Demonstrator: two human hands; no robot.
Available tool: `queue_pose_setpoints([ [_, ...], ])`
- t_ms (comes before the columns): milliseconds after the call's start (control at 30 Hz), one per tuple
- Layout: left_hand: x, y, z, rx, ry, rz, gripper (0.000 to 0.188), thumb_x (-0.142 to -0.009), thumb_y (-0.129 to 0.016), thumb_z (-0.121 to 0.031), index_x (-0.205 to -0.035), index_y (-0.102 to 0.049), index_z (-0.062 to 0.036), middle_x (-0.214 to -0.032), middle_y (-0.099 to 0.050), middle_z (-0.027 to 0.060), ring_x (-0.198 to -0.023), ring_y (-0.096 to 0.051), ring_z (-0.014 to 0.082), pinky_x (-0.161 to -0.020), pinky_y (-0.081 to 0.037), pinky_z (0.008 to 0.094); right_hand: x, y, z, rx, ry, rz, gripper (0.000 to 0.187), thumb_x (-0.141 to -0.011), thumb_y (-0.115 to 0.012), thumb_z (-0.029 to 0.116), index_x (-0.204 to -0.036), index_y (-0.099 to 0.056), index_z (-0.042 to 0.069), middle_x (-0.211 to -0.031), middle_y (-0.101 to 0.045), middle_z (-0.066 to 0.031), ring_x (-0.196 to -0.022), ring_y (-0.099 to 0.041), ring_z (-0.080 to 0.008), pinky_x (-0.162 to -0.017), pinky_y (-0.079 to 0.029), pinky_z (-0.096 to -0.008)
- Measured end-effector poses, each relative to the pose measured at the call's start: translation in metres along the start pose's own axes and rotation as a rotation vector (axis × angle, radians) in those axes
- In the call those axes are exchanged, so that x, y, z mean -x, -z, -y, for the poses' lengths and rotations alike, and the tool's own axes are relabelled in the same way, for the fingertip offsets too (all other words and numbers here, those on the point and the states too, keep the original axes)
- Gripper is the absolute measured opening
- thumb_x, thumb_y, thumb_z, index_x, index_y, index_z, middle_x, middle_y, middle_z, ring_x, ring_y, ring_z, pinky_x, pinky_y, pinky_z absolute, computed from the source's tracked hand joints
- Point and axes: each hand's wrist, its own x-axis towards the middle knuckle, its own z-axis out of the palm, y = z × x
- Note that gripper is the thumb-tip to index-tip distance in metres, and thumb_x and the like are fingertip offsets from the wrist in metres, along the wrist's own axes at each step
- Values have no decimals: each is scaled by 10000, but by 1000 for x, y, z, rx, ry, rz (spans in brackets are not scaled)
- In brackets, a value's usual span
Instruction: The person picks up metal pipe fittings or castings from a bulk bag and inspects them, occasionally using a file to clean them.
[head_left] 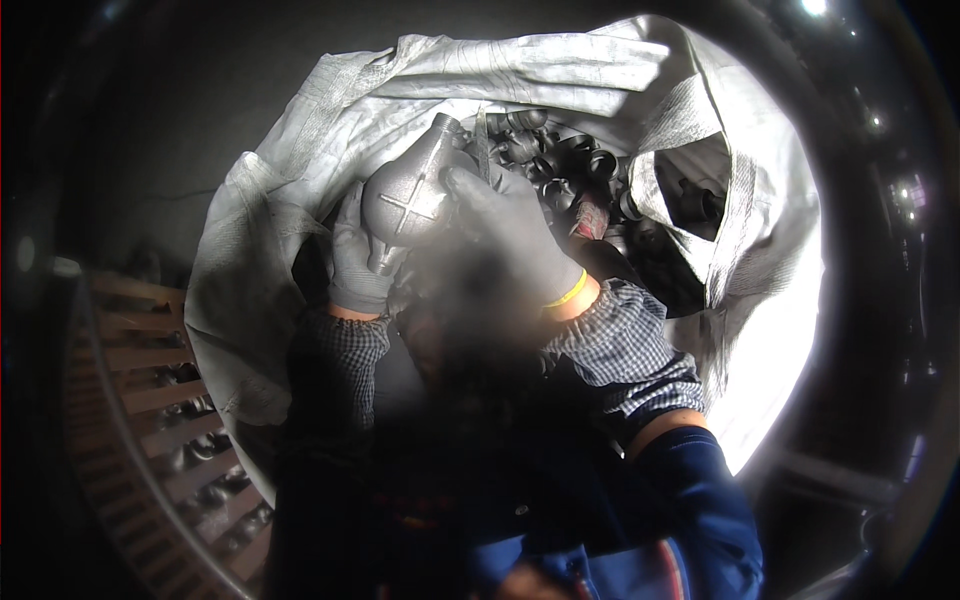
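Observation:
Over the open mouth of a large white woven bulk bag (560,62), my gloved left hand (355,262) is closed around the lower left side of a grey metal casting (408,200). The casting has a round body with a raised cross on it, plus a short neck at its top and another at its bottom. My gloved right hand (515,222) is at the casting's right side, its fingers closed around a narrow flat metal tool (483,145) that points up. A dark blur hides the area just below the casting.
Many dark metal pipe fittings (560,160) lie inside the bag. Among them is a red-and-white piece (590,215). A strap loop (725,190) hangs at the bag's right side. To the lower left stands a reddish slatted crate (165,405) holding more metal parts.

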Motion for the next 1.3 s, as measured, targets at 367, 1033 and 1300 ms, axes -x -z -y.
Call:
queue_pose_setpoints([
  [367,-6,9,-3,-149,15,27,447,-977,-409,-311,-1279,-422,18,-1217,-540,158,-1099,-549,248,-915,-491,395,3,19,22,171,28,161,402,-820,-678,156,-1169,-572,-12,-927,-627,-5,-767,-560,-60,-710,-469,-212],
  [1033,-7,-2,19,-740,35,-55,447,-922,-550,-311,-1278,-507,-44,-1225,-543,75,-1101,-536,162,-926,-464,297,-12,22,20,123,95,-231,160,-852,-651,152,-906,-666,2,-754,-633,-26,-637,-556,-82,-579,-444,-225],
  [1300,2,-17,24,-946,39,-45,600,-872,-618,-231,-1393,-361,-82,-1206,-544,59,-953,-585,128,-504,-503,217,-18,23,14,158,180,-245,174,-847,-684,191,-820,-630,28,-623,-579,-9,-471,-508,-72,-405,-400,-224],
])
